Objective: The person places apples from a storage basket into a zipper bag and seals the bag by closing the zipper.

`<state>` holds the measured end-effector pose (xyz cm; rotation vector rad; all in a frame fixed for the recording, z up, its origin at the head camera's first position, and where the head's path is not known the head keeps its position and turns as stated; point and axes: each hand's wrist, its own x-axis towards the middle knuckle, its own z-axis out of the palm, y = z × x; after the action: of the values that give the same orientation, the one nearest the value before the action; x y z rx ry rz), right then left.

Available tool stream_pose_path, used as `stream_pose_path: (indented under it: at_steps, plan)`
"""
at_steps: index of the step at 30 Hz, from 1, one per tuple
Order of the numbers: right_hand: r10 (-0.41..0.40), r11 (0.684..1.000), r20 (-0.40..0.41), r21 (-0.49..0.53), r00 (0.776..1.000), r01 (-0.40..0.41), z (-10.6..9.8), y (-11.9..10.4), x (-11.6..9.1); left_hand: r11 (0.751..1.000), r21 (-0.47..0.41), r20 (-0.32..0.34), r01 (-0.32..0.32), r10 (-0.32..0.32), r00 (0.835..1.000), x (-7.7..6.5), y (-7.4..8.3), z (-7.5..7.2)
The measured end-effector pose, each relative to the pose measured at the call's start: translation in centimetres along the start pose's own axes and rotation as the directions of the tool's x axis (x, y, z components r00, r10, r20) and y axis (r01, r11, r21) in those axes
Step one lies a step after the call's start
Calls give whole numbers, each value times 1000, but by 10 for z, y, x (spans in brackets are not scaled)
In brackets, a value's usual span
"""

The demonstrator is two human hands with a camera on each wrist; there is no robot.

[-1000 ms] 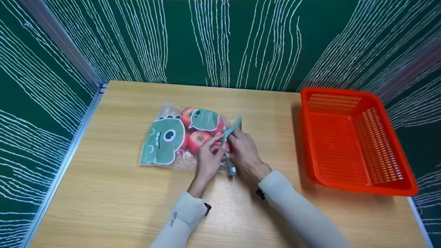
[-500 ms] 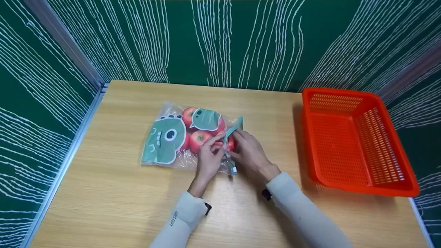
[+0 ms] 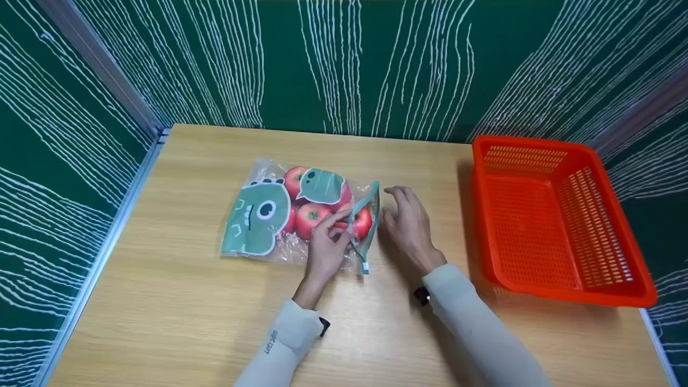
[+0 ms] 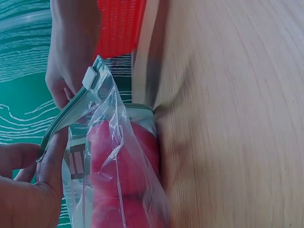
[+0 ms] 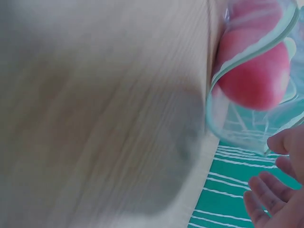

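Observation:
A clear zip bag (image 3: 293, 252) printed with green dinosaurs lies on the table with several red apples (image 3: 310, 217) inside. Its mouth gapes toward the right, and a white slider (image 4: 89, 77) sits at the near end of the green zip strip. My left hand (image 3: 327, 247) pinches the upper edge of that mouth between thumb and fingers, holding it raised. One apple (image 5: 256, 71) lies just inside the opening. My right hand (image 3: 409, 226) is just right of the mouth, apart from the bag, holding nothing, its fingers relaxed and slightly bent.
A red plastic basket (image 3: 564, 293) with slotted walls stands at the right of the wooden table (image 3: 161, 312). Green panels (image 3: 365, 64) with white wavy lines rise behind the table and on both sides.
My right hand has drawn out of the bag's mouth and moved right, leaving the apple inside near the opening. My left hand keeps its pinch in the same place.

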<state>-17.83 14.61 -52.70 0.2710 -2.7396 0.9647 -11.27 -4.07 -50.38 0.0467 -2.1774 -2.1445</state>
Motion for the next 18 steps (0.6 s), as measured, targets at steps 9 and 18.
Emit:
stream_pose_path:
  at_steps: [9, 18]
  plan:
    - [11, 998, 36, -57, 999, -9, 6, 12, 25, 999, -19, 5, 38, -38, 999, -1, -1, 0]
    - [-86, 994, 66, -61, 994, 90, 6, 19, 38, 999, 19, 0, 34, -34, 999, -1, -3, 0]
